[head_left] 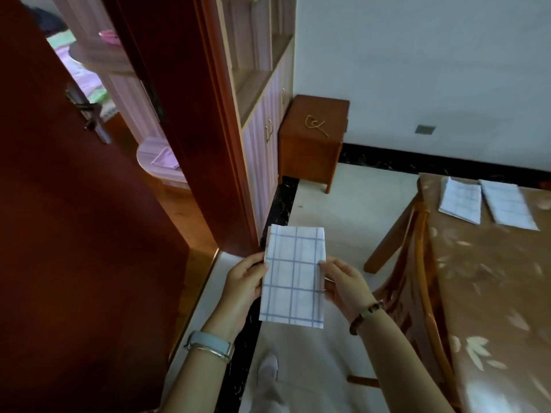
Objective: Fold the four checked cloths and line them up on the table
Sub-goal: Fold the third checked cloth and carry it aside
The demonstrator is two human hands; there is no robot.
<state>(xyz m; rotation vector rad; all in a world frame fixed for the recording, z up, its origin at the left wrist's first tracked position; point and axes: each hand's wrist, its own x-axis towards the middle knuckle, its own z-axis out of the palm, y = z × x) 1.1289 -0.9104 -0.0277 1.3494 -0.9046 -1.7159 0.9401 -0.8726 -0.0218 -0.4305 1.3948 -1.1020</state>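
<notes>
I hold a white cloth with blue checks (293, 277), folded into a narrow upright rectangle, in the air over the floor. My left hand (246, 281) pinches its left edge and my right hand (346, 283) pinches its right edge, at mid height. Two more folded checked cloths lie side by side at the far end of the table (492, 293): one on the left (461, 201) and one on the right (508, 205). No fourth cloth shows in this view.
A wooden chair (408, 278) stands pushed against the table's left side, close to my right arm. A small wooden cabinet (313, 135) stands by the wall. A dark red door (74, 234) stands open on my left.
</notes>
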